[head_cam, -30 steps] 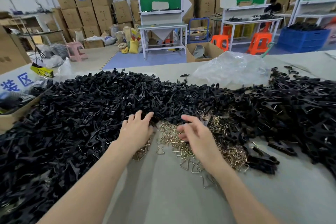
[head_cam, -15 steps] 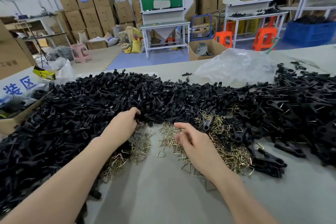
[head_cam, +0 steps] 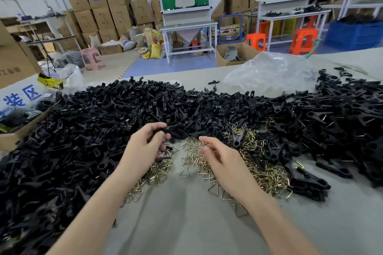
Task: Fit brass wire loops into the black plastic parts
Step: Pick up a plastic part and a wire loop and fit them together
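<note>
On the grey table (head_cam: 186, 223): pick-up step.
Left hand (head_cam: 148, 145) pinches a black plastic clip part (head_cam: 163, 130), 10 o'clock of the triangular brass wire loops (head_cam: 259, 167); right hand (head_cam: 219, 157), loosely curled, empty, needs one loop next.

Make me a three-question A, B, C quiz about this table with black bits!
1. Where is the clear plastic bag? A on the table, behind the black pile B on the floor C in a box
2. What colour is the crate far right? A red B blue C yellow
3. What is the left hand doing? A lying flat B holding a black plastic part C waving
Answers: 1 A, it rests on the table; 2 B, its walls are blue; 3 B, fingers curl round the part.
</note>
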`<state>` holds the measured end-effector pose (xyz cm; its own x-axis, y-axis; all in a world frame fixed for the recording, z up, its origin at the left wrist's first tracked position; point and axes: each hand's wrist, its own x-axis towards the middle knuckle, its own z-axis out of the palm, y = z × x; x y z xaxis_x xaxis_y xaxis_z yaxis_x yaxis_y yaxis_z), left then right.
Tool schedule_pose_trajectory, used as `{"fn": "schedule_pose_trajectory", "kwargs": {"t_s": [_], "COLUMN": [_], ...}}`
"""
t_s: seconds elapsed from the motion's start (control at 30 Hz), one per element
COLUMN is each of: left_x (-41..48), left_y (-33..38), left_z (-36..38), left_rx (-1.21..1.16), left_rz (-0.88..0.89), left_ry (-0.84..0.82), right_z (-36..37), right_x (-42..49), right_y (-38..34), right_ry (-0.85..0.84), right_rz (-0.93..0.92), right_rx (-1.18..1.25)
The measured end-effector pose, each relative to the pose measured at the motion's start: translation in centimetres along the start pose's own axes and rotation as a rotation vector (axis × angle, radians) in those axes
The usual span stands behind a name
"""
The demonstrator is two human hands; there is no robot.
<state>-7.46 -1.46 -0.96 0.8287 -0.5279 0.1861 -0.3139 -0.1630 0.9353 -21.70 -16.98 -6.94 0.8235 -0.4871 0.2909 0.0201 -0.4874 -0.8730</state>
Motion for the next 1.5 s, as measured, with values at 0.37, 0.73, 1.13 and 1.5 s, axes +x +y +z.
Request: {"fn": "schedule_pose_trajectory", "kwargs": {"t_s": [0.37,0.73,1.13,1.5], "left_x": [-4.8,-4.1,-4.7,-4.6], "left_y": [-1.5,-3.1,-2.6,-3.0], "left_z": [5.3,5.1,5.2,5.3], "left_rx": [-0.423,-0.570,-0.407,-0.517], "left_rz": [-0.049,-0.129,-0.021,-0.041], "left_ry": [-0.255,-0.130,-0.057,-0.068], "right_z": [-0.8,-1.2,0.4,0.7], "right_x": [0.3,0.5,0.3,0.3], "right_y": [-1.2,-2.0,-2.1,-1.6], "right_ry": [0.004,0.102,-0.084,-0.097], "right_rz": [-0.002,0.047,0.123,0.126], "right_rx": [0.341,0.654,0.464,0.455]}}
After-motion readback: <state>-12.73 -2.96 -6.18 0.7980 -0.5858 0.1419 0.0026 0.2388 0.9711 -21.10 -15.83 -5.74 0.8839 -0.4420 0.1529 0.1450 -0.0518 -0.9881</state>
